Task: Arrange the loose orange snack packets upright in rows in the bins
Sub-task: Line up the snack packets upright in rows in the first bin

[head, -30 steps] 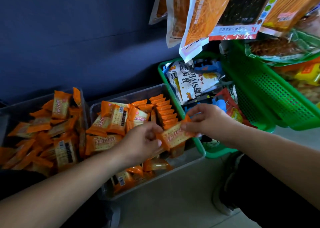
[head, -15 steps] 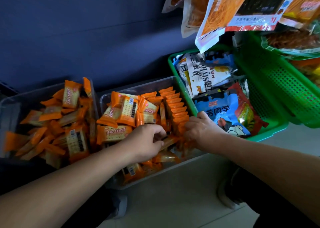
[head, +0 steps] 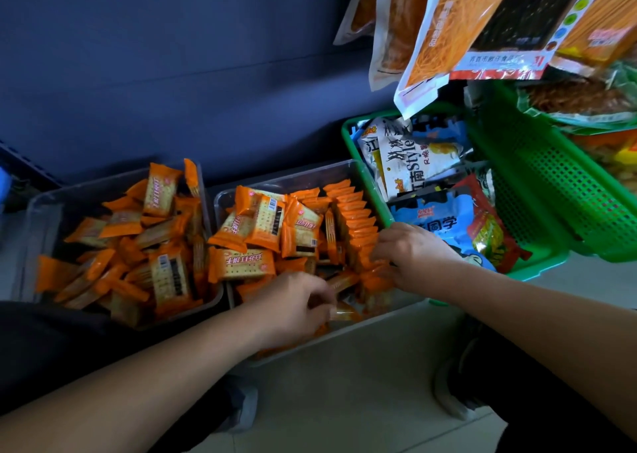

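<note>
both hands have gone down into the right clear bin [head: 293, 179], and the packet they held up between them a second ago is not in the air any more. the left hand [head: 293, 306] is at the near end of the bin, fingers curled down among the loose orange packets [head: 248, 263]; i cannot tell if it pinches one. the right hand [head: 412, 256] lies on the near end of the row of upright packets [head: 350, 211] along the bin's right side, fingers only a little bent, touching their tops. the left clear bin [head: 46, 208] is full of the same packets in a jumble. a green basket [head: 348, 132] of bigger snack bags [head: 413, 163] sits just beside, on the right.
</note>
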Motion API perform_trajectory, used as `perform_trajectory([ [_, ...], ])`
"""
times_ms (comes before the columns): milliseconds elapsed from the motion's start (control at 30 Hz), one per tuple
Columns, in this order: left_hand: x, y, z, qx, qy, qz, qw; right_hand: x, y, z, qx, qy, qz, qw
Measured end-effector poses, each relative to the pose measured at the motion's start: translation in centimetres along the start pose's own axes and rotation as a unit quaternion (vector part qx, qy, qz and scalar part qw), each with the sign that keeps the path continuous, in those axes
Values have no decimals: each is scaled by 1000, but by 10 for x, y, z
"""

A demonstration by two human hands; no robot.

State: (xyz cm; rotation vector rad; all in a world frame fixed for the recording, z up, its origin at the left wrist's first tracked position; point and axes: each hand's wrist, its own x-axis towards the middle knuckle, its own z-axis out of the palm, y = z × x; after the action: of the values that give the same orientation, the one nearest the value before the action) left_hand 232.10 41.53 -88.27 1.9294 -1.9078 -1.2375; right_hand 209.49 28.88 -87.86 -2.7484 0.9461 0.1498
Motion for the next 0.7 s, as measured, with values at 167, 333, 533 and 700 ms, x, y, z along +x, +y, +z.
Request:
perform_trajectory([
  [167,-15,2,25,15,13,-11,1000,-15,-27,-17,71,-119,89,986],
  [333,-24,-1,29,39,47,-26,998,-35,-49,0,86,-163,115,976],
  [533,-32,0,34,34,83,-35,995,-40,-54,4,133,-124,158,971],
  [700,-44,-4,41,41,70,-32,996,-42,-53,-1,96,-50,184,977],
])
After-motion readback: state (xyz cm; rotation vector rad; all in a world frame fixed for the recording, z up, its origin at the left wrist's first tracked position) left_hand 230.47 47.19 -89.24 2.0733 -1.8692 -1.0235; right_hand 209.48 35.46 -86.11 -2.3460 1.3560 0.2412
